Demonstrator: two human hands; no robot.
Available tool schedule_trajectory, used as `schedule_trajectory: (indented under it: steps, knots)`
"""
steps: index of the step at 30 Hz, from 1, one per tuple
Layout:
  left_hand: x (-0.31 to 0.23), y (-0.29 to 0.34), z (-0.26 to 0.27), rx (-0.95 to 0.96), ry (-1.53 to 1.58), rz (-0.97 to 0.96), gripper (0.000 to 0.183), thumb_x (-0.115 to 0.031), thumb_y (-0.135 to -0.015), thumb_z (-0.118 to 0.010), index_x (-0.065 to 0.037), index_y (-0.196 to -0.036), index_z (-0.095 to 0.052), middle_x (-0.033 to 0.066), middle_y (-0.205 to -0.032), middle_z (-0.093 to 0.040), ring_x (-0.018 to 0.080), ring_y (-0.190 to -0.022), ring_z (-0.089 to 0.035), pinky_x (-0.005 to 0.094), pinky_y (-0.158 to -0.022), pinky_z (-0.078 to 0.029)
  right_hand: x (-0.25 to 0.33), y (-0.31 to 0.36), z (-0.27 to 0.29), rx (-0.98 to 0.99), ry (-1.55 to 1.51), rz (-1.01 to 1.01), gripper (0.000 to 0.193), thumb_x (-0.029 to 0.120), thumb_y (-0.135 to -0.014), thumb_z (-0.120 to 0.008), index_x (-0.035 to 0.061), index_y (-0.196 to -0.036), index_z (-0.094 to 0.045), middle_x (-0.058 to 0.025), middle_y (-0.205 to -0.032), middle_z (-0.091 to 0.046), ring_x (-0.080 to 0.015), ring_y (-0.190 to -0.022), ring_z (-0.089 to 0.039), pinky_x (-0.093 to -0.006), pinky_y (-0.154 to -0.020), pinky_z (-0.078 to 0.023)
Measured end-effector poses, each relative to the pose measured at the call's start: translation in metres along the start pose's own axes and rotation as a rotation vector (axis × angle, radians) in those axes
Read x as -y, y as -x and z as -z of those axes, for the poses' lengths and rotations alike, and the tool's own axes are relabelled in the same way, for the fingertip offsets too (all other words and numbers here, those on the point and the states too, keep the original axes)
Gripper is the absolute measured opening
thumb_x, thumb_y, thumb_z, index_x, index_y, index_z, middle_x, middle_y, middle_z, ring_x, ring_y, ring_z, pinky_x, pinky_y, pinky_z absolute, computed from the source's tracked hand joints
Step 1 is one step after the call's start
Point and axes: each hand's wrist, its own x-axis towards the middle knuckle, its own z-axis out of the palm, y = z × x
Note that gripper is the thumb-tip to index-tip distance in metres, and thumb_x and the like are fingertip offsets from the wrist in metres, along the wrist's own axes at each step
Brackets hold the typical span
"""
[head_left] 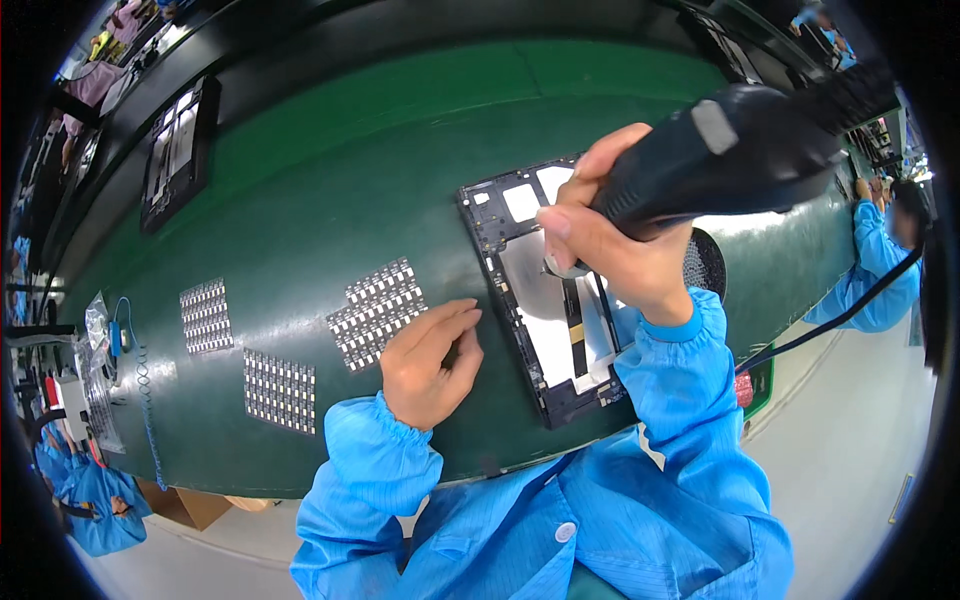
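My right hand (640, 260) is wrapped round the lower end of a bulky black electric screwdriver (720, 165), which slants up to the right, where a thick cord leaves it. Its tip is hidden behind my fingers, over an opened tablet-like device (525, 260) with a black frame and silvery-white inner plates. That device lies on the green bench, tilted slightly. My left hand (425, 370) rests left of it with fingers loosely bent and thumb apart, nothing visible between them. Just beyond those fingers lies a sheet of small black-and-white parts (378, 310).
Two more such sheets (280, 390) (206, 315) lie farther left. A dark round dish (706, 262) sits beside my right wrist. Another device (178, 155) stands at the far left. A blue coiled cord (145, 390) runs along the left end. A co-worker in blue (880, 260) is at right.
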Motion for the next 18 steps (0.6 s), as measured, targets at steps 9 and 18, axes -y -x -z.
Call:
schedule_trajectory:
  steps: [9, 18]
  knots:
    - [-0.017, -0.014, -0.009, 0.068, 0.002, 0.011, 0.024, -0.007, -0.071, -0.072, 0.0, -0.092, -0.062, 0.0123, -0.09, -0.061, 0.0291, -0.076, -0.062, 0.0352, -0.064, -0.052, 0.018, 0.001, -0.017, 0.265, 0.096, 0.111, 0.039, -0.008, -0.075, -0.065, 0.0039, -0.096, -0.035, -0.0075, -0.06, -0.052, -0.0134, -0.051, -0.054, -0.0269, -0.05, -0.047]
    - [-0.022, -0.014, -0.006, 0.089, -0.003, 0.055, 0.019, -0.003, -0.071, -0.069, -0.001, -0.089, -0.062, 0.0128, -0.088, -0.061, 0.0298, -0.074, -0.062, 0.0358, -0.063, -0.051, 0.022, 0.0, -0.016, 0.33, 0.185, 0.123, 0.039, -0.008, -0.073, -0.065, 0.0034, -0.095, -0.035, -0.0078, -0.06, -0.051, -0.0139, -0.051, -0.055, -0.028, -0.051, -0.049]
